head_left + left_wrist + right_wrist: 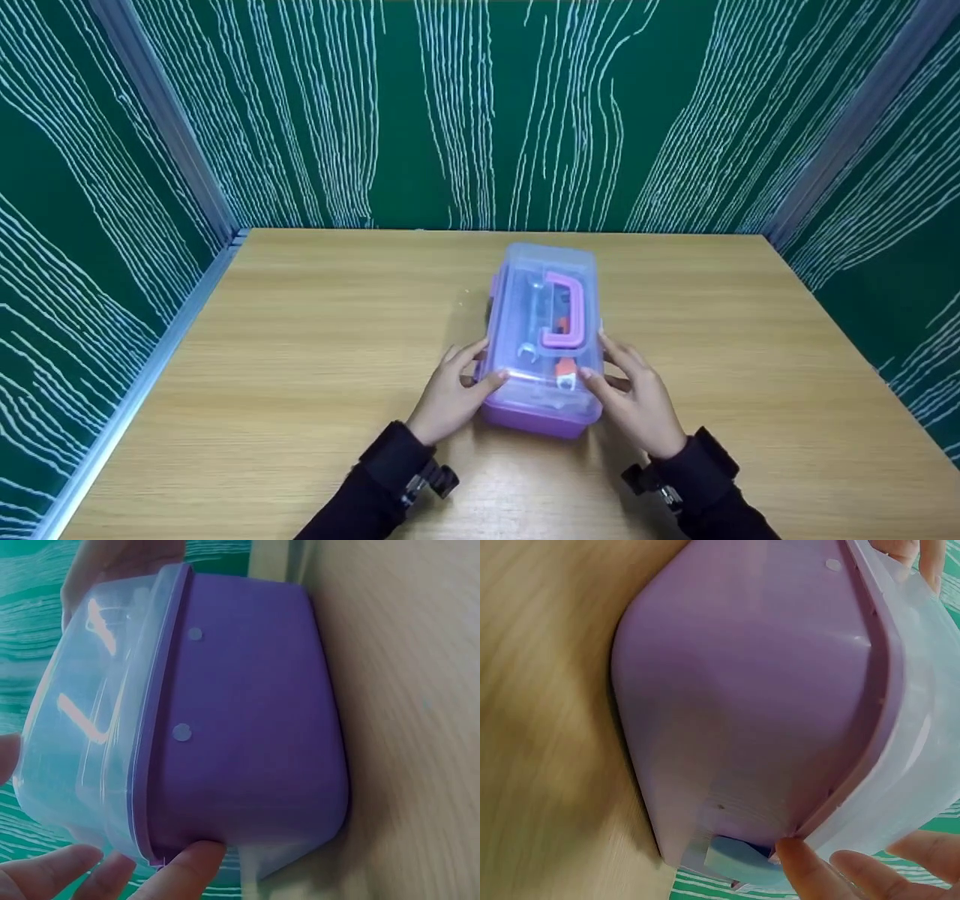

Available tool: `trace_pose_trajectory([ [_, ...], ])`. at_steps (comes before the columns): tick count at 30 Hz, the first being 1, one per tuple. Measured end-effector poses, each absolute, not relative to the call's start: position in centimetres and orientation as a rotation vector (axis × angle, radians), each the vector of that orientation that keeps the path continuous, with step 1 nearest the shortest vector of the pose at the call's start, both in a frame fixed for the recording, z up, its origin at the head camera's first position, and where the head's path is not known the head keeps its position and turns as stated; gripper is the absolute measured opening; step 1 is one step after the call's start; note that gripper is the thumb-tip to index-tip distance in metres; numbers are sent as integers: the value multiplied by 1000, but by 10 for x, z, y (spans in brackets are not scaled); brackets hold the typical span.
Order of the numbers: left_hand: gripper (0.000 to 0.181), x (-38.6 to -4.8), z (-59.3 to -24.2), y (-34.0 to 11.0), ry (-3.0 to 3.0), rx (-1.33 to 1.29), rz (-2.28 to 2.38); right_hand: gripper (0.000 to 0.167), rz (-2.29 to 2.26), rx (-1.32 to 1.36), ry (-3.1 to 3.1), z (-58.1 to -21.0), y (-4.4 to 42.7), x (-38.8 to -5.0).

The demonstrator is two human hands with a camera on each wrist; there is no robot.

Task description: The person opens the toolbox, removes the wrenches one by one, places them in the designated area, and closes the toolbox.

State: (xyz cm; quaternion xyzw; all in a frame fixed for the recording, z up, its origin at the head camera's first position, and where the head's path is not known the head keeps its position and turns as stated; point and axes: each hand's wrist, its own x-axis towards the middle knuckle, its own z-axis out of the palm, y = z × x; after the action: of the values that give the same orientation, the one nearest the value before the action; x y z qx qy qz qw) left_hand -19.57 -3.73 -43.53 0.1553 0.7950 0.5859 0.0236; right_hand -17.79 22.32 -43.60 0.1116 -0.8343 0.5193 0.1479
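A purple box (534,422) with a clear lid (551,259) and a pink handle (576,311) stands on the table, its lid down. Through the lid show a wrench shape and orange pieces. My left hand (452,394) holds the box's near left side, thumb on the lid edge; in the left wrist view its fingers (191,866) touch the purple wall (247,705). On the near right side my right hand (639,397) grips the box the same way. The right wrist view has its fingers (802,870) at the rim beside a blue latch-like piece (742,861).
The wooden table (337,300) extends on both sides of the box. Green walls (405,112) with white wavy lines stand behind it and at its sides, with metal posts in the corners.
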Motion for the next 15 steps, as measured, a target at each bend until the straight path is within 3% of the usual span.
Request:
trace_pose_trajectory([
  [15, 69, -170, -434, -65, 2415, 444, 1801, 65, 1491, 401, -2416, -435, 204, -158],
])
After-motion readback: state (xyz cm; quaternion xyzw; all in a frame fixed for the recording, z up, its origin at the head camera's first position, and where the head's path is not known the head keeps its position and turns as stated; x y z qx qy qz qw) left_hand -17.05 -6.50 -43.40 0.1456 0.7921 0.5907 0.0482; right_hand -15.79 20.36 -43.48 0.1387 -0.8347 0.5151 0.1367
